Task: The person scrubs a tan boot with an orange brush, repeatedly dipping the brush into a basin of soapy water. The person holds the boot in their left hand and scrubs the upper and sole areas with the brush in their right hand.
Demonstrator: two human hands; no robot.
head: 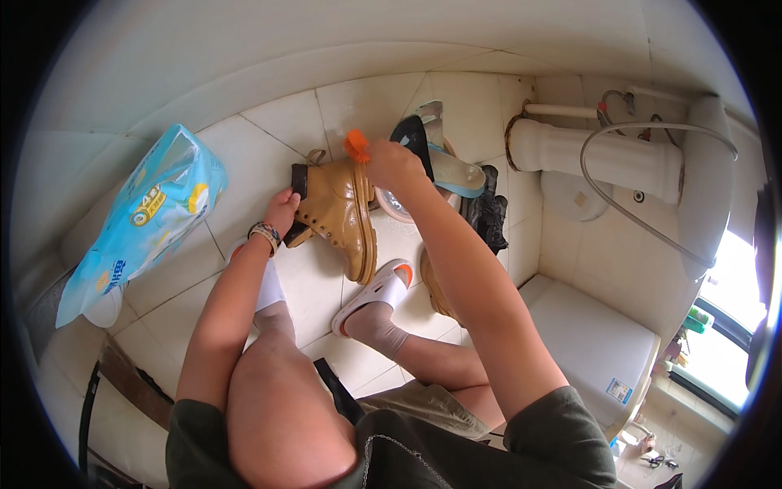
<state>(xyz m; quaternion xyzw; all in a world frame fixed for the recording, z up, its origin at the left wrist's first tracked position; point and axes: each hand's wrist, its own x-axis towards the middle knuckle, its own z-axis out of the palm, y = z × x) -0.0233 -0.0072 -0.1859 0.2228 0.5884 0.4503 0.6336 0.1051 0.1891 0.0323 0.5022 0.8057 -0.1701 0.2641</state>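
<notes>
A tan lace-up boot (335, 205), wet and without laces, is held on its side above the tiled floor. My left hand (285, 211) grips it by the dark collar at its top opening. In my right hand (394, 165) is an orange scrub brush (356, 147), its bristles at the heel end of the boot. The fingers of that hand hide most of the brush handle. Partly behind my right forearm stands a second tan boot (435, 287). A round basin (394, 206) shows just beyond my right hand.
Insoles (455, 171) lie over the basin, beside black shoes (489, 211). To the left leans a blue plastic detergent bag (165, 189). White slippers (379, 296) are on my feet. A white pipe (599, 153) with a hose (583, 159) and a white boxy appliance (589, 348) line the right side.
</notes>
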